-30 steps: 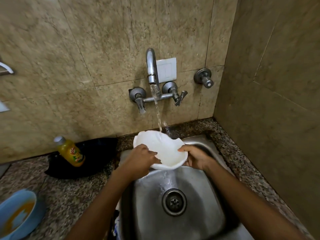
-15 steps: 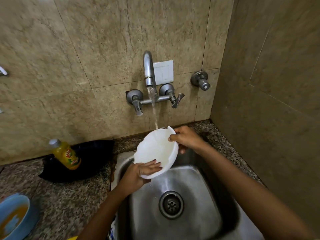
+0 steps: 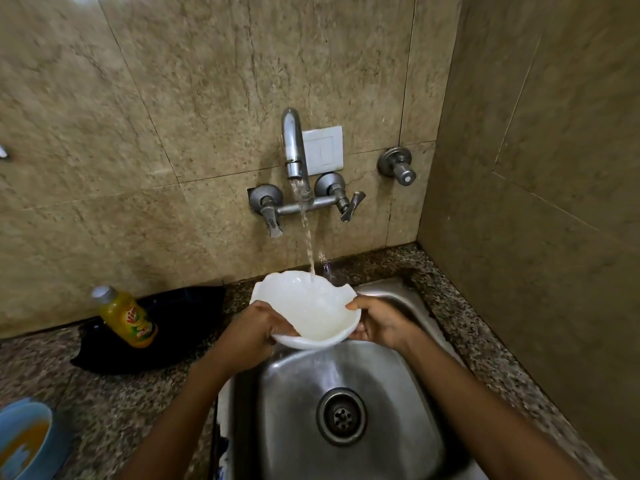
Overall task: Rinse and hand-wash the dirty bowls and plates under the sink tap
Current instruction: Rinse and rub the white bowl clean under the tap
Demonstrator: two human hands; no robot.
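Two hands hold the white bowl (image 3: 308, 311) over the sink (image 3: 408, 382), left hand (image 3: 254, 332) gripping its rim at eight o'clock, right hand (image 3: 379, 323) at three, under the tap (image 3: 292, 147); wet, stiff and likely breakable, it wants opposite-rim grips.

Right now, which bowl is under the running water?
The white scalloped bowl, held over the sink by both hands; the blue bowl sits on the counter, still dirty.

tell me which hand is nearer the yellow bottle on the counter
Left. The left hand grips the white bowl's left rim, on the side toward the yellow bottle. The right hand holds the bowl's right rim, farther from it.
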